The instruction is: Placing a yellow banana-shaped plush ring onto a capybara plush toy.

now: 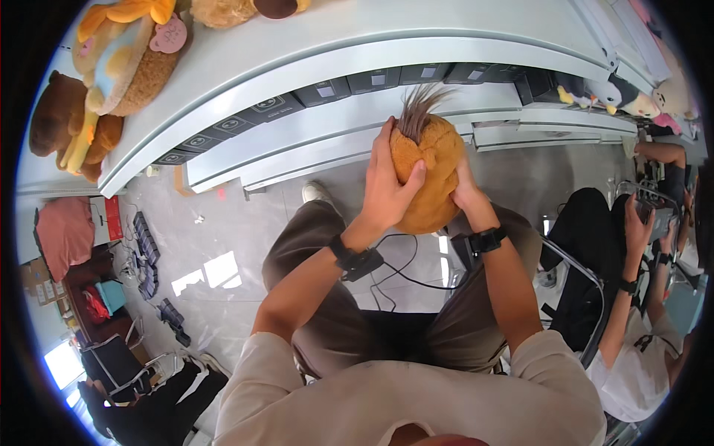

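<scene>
Between my two hands is a plush toy [432,195] of orange-brown fur, held up above my knees. A tuft of long brown hair-like fibres [418,114] sticks out of its top end. My left hand [389,184] grips the toy's left side, its thumb pressed across the front. On the other side, my right hand [467,181] clasps the right edge, with most of its fingers hidden behind the fur. Both wrists wear black strapped devices, and a dark cable [415,281] hangs below them.
Ahead runs a white shelf [357,47] bearing a brown plush [61,111] and other plush toys at the left. Black boxes [323,91] line the level beneath. At the right sits a person [630,345] holding a dark object. Another person [150,407] is at lower left.
</scene>
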The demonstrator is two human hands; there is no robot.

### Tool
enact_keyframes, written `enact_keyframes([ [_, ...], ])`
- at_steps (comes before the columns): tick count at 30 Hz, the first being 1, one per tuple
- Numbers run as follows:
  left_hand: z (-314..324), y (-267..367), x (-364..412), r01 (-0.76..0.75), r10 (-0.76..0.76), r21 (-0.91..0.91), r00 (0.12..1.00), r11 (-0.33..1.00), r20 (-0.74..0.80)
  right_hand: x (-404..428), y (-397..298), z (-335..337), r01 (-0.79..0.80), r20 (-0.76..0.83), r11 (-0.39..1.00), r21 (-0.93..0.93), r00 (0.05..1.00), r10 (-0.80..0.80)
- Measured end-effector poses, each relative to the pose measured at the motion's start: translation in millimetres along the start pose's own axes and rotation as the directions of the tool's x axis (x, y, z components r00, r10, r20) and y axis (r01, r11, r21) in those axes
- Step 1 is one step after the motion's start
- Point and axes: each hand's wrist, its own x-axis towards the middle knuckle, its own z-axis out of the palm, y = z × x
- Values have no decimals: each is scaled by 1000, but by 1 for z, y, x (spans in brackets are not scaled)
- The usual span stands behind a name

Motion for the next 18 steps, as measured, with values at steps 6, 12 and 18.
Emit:
enact_keyframes([
  [6, -24, 2, 25, 54, -40, -219, 997, 974, 69, -20, -27, 1, 139, 450, 947, -290, 893, 6],
  [12, -30, -32, 45, 200, -222, -358, 975, 912, -19, -13, -6, 27, 540, 489, 680, -496, 821, -296],
  [18, -37, 7, 38, -195, 212, -164, 973, 967, 93, -3, 7, 3, 585, 493, 145, -798, 772, -400],
])
